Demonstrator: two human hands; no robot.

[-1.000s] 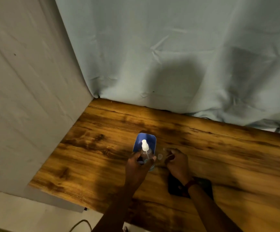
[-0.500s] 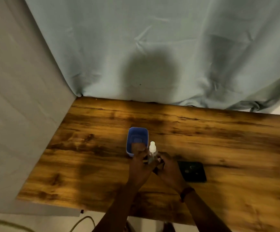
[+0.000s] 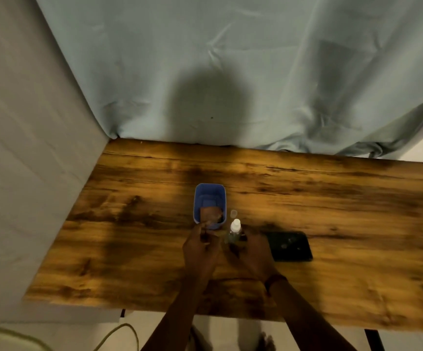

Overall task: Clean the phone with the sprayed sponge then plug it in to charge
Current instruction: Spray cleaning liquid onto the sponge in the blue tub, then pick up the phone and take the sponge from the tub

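Gripping spray bottle (image 3: 234, 231), phone (image 3: 290, 246) just beside, tub (image 3: 198, 198) ahead

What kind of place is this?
Probably a makeshift home workspace: a wooden desk in a wall corner, a pale cloth hung behind it, a phone on the desk, a spray bottle in the right hand.

Grained wood, creased cloth, smooth plastic.
The table (image 3: 331, 198) across the lower frame is dark-stained wood with a low sheen. The curtain (image 3: 230, 59) above is matt, wrinkled cloth. At centre, the blue tub (image 3: 197, 198) is smooth plastic, the spray bottle (image 3: 235, 228) clear plastic, and the phone (image 3: 290, 245) glossy black.
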